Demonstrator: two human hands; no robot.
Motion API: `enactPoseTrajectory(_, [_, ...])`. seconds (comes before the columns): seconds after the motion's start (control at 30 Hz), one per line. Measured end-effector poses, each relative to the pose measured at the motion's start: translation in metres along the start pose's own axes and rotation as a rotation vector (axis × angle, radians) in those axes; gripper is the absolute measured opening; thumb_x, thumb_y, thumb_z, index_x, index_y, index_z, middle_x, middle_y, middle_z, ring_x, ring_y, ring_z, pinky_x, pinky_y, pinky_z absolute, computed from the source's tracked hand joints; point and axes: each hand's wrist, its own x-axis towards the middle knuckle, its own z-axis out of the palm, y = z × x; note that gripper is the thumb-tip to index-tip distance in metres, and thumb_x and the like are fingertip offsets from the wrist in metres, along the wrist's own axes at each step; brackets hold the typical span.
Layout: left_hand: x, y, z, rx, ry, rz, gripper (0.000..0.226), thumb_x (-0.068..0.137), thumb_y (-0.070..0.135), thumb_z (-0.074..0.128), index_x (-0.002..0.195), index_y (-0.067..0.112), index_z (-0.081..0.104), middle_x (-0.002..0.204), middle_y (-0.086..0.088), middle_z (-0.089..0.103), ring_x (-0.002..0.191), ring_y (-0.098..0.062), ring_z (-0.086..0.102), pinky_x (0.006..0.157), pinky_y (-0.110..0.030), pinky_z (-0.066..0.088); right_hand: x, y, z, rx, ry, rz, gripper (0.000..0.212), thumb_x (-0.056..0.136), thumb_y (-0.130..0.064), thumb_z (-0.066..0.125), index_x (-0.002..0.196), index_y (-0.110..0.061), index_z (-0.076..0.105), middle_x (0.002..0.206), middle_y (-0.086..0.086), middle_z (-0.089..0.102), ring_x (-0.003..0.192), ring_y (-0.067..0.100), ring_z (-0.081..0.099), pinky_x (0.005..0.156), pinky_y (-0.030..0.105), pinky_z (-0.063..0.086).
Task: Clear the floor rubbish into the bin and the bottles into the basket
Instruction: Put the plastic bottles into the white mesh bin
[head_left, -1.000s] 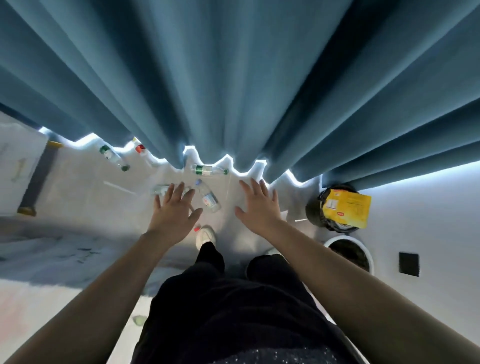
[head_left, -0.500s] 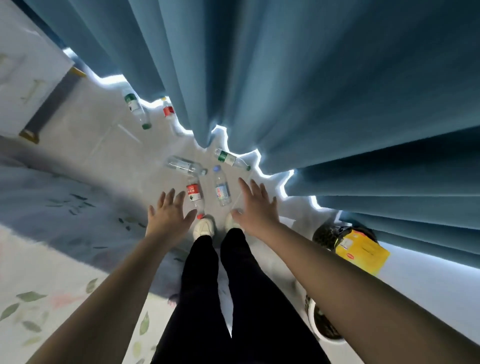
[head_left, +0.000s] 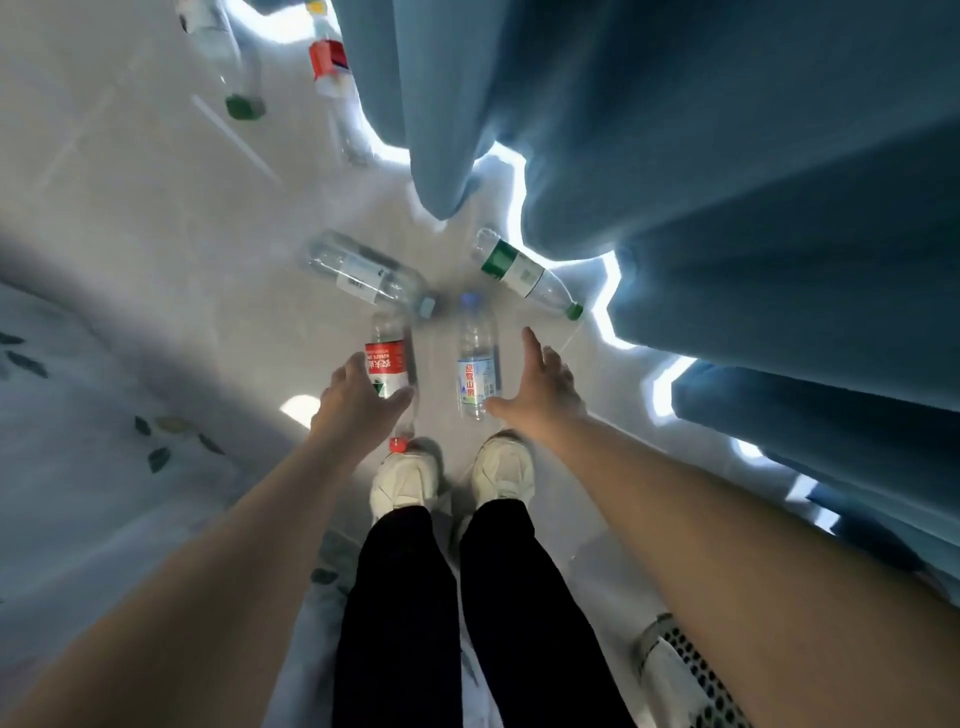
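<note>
Several plastic bottles lie on the pale floor in front of my feet. A red-labelled bottle with a red cap lies just past my left shoe, and my left hand hovers over its lower half, fingers spread, not gripping. A blue-labelled bottle lies beside it; my right hand is open just to its right. Farther off lie a clear bottle with a white label and a green-labelled bottle by the curtain. Two more bottles, one green-capped and one red-labelled, lie at the top.
A heavy blue curtain hangs along the right and top, its hem touching the floor. A rug with a leaf pattern covers the floor at left. The rim of a white perforated basket shows at the bottom right.
The view has tilted down and closer to the floor. Both hands have dropped toward the two nearest bottles. The yellow packet and the bin have left the frame.
</note>
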Motion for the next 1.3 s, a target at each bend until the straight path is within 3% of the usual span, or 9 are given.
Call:
enactPoseTrajectory(0.17, [0.09, -0.044, 0.07, -0.132, -0.013, -0.124, 0.086, 0.082, 0.036, 0.073, 0.146, 0.008, 0.022, 0.143, -0.015, 0.037, 0.129, -0.03, 0.04, 0.092, -0.031, 0.034, 0.097, 0.025, 0.085, 0.175, 0.017, 0.048, 0.116, 0.073, -0.04, 0.079, 0.154, -0.026, -0.002, 0.145, 0.015, 0.034, 0.132, 0.036, 0.038, 0.107, 0.043, 0.037])
enactPoseTrajectory(0.37, [0.148, -0.078, 0.118, -0.247, 0.078, -0.216, 0.097, 0.074, 0.036, 0.079, 0.145, 0.009, 0.02, 0.138, -0.013, 0.04, 0.124, -0.029, 0.045, 0.1, -0.044, 0.044, 0.162, 0.028, 0.138, 0.436, 0.095, 0.147, 0.112, 0.069, -0.033, 0.082, 0.152, -0.027, 0.007, 0.134, 0.013, 0.038, 0.124, 0.034, 0.044, 0.107, 0.043, 0.038])
enactPoseTrajectory(0.5, [0.177, -0.076, 0.128, -0.29, 0.123, -0.228, 0.081, 0.066, 0.033, 0.079, 0.131, 0.011, 0.035, 0.121, -0.008, 0.05, 0.101, -0.024, 0.056, 0.082, -0.037, 0.051, 0.189, 0.016, 0.144, 0.45, 0.167, 0.159, 0.087, 0.066, -0.024, 0.076, 0.139, -0.02, 0.028, 0.122, 0.01, 0.049, 0.115, 0.028, 0.049, 0.1, 0.038, 0.044])
enactPoseTrajectory(0.6, [0.181, -0.067, 0.125, -0.285, 0.108, -0.217, 0.07, 0.07, 0.029, 0.078, 0.124, 0.01, 0.039, 0.11, -0.005, 0.054, 0.089, -0.02, 0.055, 0.065, -0.029, 0.042, 0.189, 0.014, 0.139, 0.453, 0.148, 0.14, 0.077, 0.068, -0.02, 0.075, 0.131, -0.017, 0.032, 0.121, 0.009, 0.05, 0.111, 0.026, 0.05, 0.097, 0.036, 0.046])
enactPoseTrajectory(0.67, [0.169, -0.06, 0.116, -0.289, 0.105, -0.2, 0.067, 0.071, 0.024, 0.077, 0.124, 0.01, 0.039, 0.108, -0.005, 0.054, 0.088, -0.019, 0.055, 0.058, -0.024, 0.041, 0.176, 0.016, 0.132, 0.487, 0.148, 0.141, 0.074, 0.064, -0.02, 0.076, 0.126, -0.016, 0.034, 0.117, 0.008, 0.052, 0.109, 0.028, 0.053, 0.095, 0.037, 0.048])
enactPoseTrajectory(0.8, [0.113, -0.041, 0.083, -0.245, 0.067, -0.167, 0.067, 0.069, 0.02, 0.078, 0.124, 0.012, 0.04, 0.111, -0.006, 0.057, 0.092, -0.02, 0.056, 0.067, -0.03, 0.044, 0.119, 0.024, 0.101, 0.565, 0.135, 0.168, 0.066, 0.064, -0.018, 0.076, 0.118, -0.015, 0.038, 0.115, 0.007, 0.053, 0.104, 0.026, 0.056, 0.086, 0.032, 0.05])
enactPoseTrajectory(0.87, [0.077, -0.028, 0.062, -0.239, 0.038, -0.135, 0.065, 0.07, 0.02, 0.078, 0.122, 0.012, 0.04, 0.108, -0.004, 0.057, 0.091, -0.019, 0.056, 0.062, -0.025, 0.042, 0.081, 0.028, 0.079, 0.587, 0.143, 0.161, 0.059, 0.066, -0.018, 0.076, 0.11, -0.016, 0.036, 0.114, 0.007, 0.056, 0.101, 0.026, 0.058, 0.08, 0.029, 0.048])
enactPoseTrajectory(1.03, [-0.019, 0.017, 0.006, -0.257, 0.033, -0.017, 0.06, 0.07, 0.023, 0.079, 0.117, 0.016, 0.042, 0.097, 0.004, 0.056, 0.083, -0.014, 0.056, 0.055, -0.019, 0.038, -0.014, 0.026, 0.016, 0.694, 0.151, 0.092, 0.081, 0.059, -0.025, 0.078, 0.127, -0.016, 0.035, 0.117, 0.008, 0.059, 0.102, 0.024, 0.061, 0.092, 0.04, 0.052])
enactPoseTrajectory(1.3, [-0.15, 0.095, -0.045, -0.258, -0.004, 0.179, 0.077, 0.05, 0.04, 0.083, 0.118, 0.024, 0.052, 0.099, 0.007, 0.067, 0.087, -0.012, 0.067, 0.074, -0.036, 0.058, -0.156, 0.03, -0.074, 0.935, 0.295, 0.027, 0.085, 0.061, -0.024, 0.078, 0.133, -0.023, 0.034, 0.12, 0.006, 0.057, 0.103, 0.024, 0.061, 0.091, 0.039, 0.053])
